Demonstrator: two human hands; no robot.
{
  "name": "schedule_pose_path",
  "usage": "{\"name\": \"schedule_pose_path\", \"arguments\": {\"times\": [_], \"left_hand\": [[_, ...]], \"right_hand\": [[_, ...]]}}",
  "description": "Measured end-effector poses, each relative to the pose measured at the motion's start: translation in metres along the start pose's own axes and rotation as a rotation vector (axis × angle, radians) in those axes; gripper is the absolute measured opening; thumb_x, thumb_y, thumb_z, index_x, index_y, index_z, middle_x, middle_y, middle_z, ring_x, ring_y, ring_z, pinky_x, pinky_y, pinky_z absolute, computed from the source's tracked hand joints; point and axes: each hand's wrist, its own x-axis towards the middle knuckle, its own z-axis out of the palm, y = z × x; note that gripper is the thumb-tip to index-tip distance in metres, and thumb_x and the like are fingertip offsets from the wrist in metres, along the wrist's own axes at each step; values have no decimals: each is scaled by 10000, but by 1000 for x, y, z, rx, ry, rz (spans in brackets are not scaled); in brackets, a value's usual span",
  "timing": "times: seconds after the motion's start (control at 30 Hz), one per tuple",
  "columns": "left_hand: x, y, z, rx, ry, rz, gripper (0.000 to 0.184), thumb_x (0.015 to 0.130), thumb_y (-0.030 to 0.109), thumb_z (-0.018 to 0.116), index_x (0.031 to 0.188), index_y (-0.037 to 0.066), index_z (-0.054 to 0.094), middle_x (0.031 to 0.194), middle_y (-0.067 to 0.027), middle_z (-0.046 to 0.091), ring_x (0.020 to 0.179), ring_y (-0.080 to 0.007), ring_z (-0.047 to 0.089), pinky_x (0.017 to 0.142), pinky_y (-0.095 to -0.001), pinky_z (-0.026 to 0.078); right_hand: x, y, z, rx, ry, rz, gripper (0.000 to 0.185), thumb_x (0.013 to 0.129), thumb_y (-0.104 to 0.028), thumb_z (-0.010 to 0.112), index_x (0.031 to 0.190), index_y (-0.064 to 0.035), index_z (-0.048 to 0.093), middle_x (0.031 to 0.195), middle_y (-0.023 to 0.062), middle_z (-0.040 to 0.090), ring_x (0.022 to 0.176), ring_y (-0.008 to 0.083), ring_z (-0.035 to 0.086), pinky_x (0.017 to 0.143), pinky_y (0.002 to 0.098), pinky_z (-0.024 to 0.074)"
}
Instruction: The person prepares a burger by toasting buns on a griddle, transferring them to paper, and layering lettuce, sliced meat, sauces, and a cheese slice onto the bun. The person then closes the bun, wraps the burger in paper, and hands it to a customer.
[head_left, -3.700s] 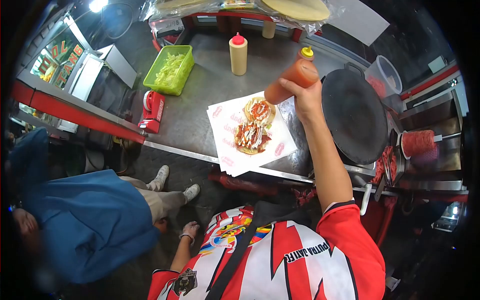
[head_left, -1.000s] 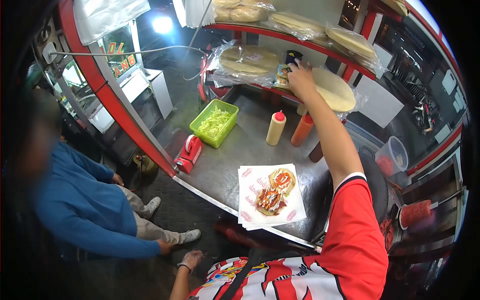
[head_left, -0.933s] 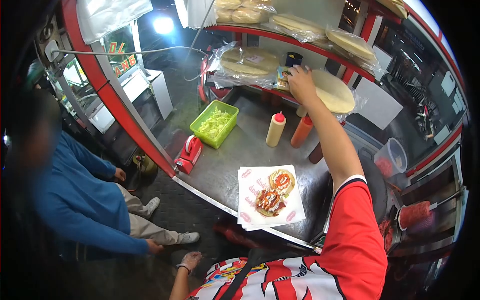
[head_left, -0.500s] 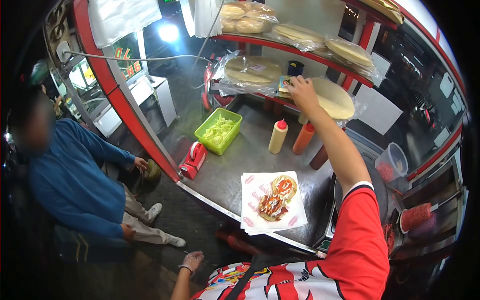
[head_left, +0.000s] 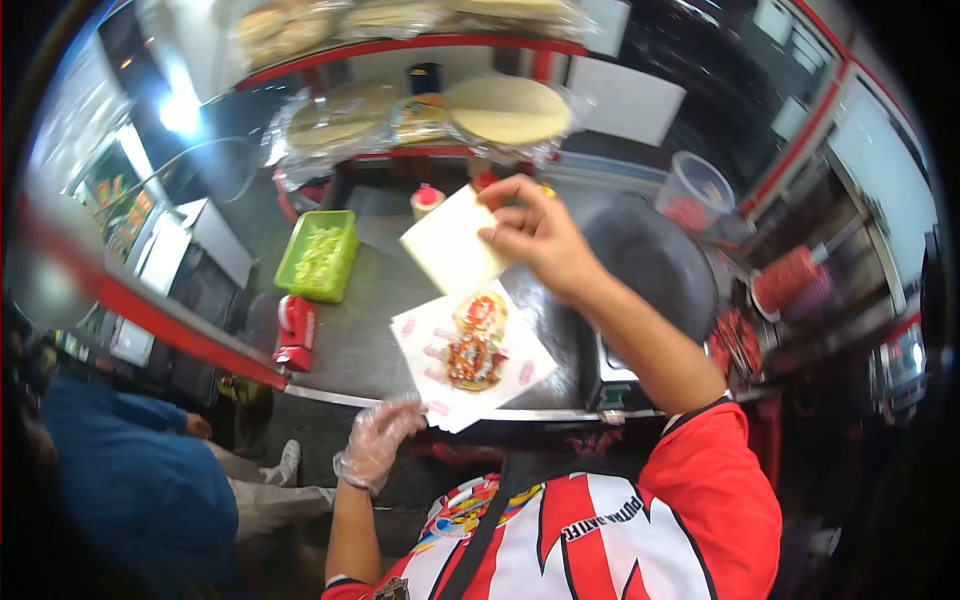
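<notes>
Slice (head_left: 450,242): pale yellow and square, up in the air over the table (head_left: 360,345), its lower corner right by the upper bun half.
Right hand (head_left: 535,235): bare, pinching the slice between thumb and fingers at its right edge.
Left hand (head_left: 380,440): gloved in clear plastic, at the table's front edge by a corner of the papers; cannot tell whether it grips or touches them.
Upper bun half (head_left: 482,315): lying face up, red and white sauce on top.
Lower bun half (head_left: 472,362): nearer the person, touching the other, piled with darker topping and sauce.
Papers (head_left: 525,368): white with pink print, stacked beneath both halves.
Green tub (head_left: 342,270): left of the papers, shredded lettuce (head_left: 320,258) inside.
Bottle (head_left: 427,202): red cap, upright just behind the slice.
Black griddle (head_left: 655,265): right of the papers, partly behind the right forearm.
</notes>
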Motion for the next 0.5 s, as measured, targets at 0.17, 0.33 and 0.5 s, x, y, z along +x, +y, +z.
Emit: {"name": "schedule_pose_path", "arguments": {"times": [0.17, 0.33, 0.5], "left_hand": [[47, 12, 68, -108, 121, 177, 299, 1026, 167, 544, 1246, -30, 592, 1175, -171, 642, 1018, -211, 644, 838, -370, 541], [72, -15, 114, 457, -1, 226, 370, 997, 207, 567, 1240, -72, 558, 1240, -276, 588, 1079, -411, 609, 911, -490, 512], [74, 42, 165, -389, -362, -129, 678, 1003, 572, 458, 1270, -44, 554, 1217, -204, 620, 1081, -323, 627, 839, -417, 544]], "right_hand": [[-127, 26, 13, -100, 111, -67, 421, 908, -143, 713, 1255, -75, 485, 1135, 99, 638, 1065, 193, 634, 863, 368, 523], [-203, 14, 9, -231, 359, 32, 697, 759, -69, 791, 1351, -107, 426, 951, 161, 701, 959, 302, 697, 849, 397, 535], [-249, 4, -23, -652, 383, 13, 351, 745, -58, 759, 1075, -73, 639, 949, 127, 718, 924, 339, 692, 842, 461, 514]]}}
